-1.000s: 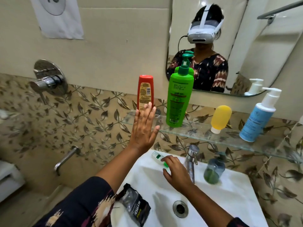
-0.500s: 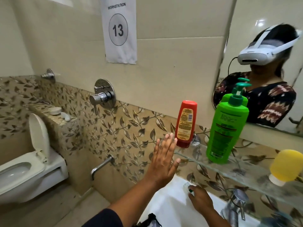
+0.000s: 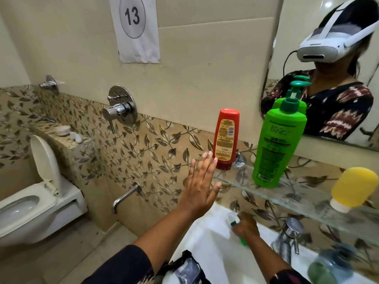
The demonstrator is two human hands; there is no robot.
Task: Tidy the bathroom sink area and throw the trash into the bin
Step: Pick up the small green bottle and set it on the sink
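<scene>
From the head view, three bottles stand on the glass shelf [image 3: 303, 198] above the sink [image 3: 207, 228]: one red bottle [image 3: 225, 139], one green pump bottle [image 3: 276, 146] and one yellow bottle [image 3: 353, 188]. One dark pouch [image 3: 184, 269] lies on the sink's front edge. The left hand [image 3: 200, 188] is up just beside the red bottle, flat, fingers spread, holding nothing. The right hand [image 3: 246, 225] is down on the sink's back edge, its grip closed around one small clear tube [image 3: 232, 218] with green on it. One tap [image 3: 288, 236] stands on the sink near that hand.
</scene>
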